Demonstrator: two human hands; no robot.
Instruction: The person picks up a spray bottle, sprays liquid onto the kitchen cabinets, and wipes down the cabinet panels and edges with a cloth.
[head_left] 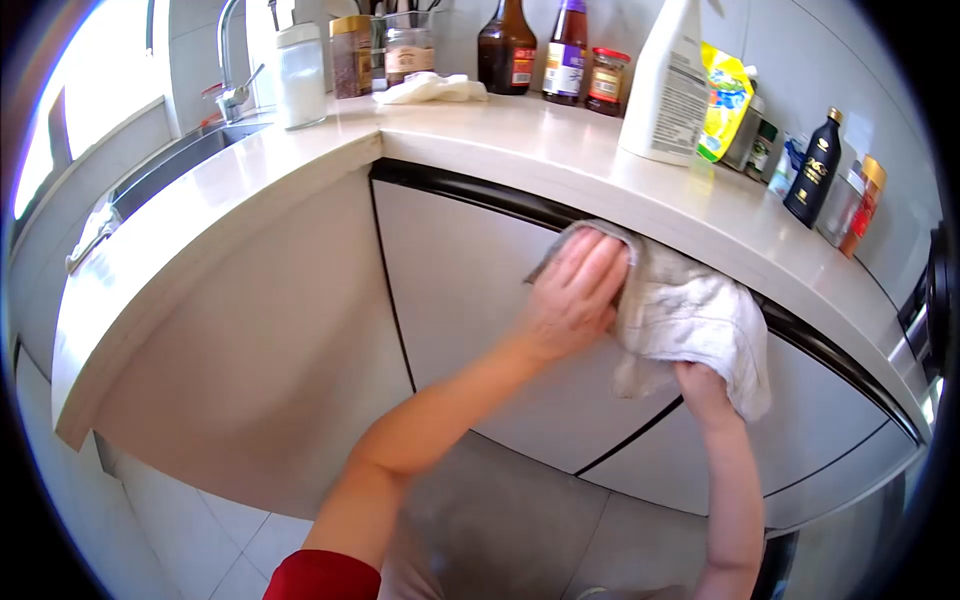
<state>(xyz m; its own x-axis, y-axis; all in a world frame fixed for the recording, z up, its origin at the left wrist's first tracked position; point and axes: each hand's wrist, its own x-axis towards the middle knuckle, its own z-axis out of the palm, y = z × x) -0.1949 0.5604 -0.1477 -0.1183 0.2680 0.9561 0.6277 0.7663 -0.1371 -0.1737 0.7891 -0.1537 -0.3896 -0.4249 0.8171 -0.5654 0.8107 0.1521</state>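
Note:
A white and grey cloth [690, 305] lies bunched against the black edge strip [480, 199] under the countertop. My left hand [575, 295] presses one end of it to the strip and the top of a white cabinet door [480, 270], its fingers closed over the fabric. Lower and to the right, my right hand [703, 388] reaches up into the hanging part of the same cloth and holds it. The cloth covers most of that hand's fingers.
On the countertop [530, 135] stand a white spray bottle [668, 85], a yellow pouch [725, 105], a black bottle [814, 170] and several sauce bottles and jars. A crumpled white cloth [432, 88] lies near them. A sink [185, 165] with a faucet [232, 92] is at left.

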